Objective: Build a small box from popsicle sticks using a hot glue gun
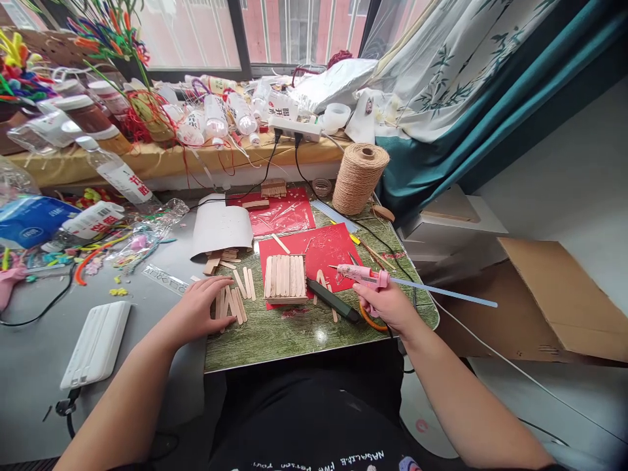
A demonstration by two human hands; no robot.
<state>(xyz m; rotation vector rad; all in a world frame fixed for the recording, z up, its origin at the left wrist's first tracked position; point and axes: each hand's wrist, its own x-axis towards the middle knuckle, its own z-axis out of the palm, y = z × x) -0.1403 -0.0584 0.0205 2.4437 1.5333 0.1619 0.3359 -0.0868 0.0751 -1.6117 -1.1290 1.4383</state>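
Note:
My right hand (385, 304) is wrapped round a pink hot glue gun (366, 275), its nozzle pointing left; a long translucent glue stick (446, 292) sticks out of its back. My left hand (202, 306) rests with fingers spread beside a small pile of wooden craft sticks (233, 305), thumb touching or just over them. Between the hands stands a small box-like piece made of craft sticks (285, 277), sticks side by side on top, at the edge of a red sheet (331, 248). A dark green utility knife (333, 301) lies between that piece and the glue gun.
A roll of twine (360, 178) stands at the back right, with power cords running past it. Behind the left hand is a curved white card (222, 226) over more sticks. A white power bank (96, 345) lies left. Bottles and a power strip (294, 128) line the sill.

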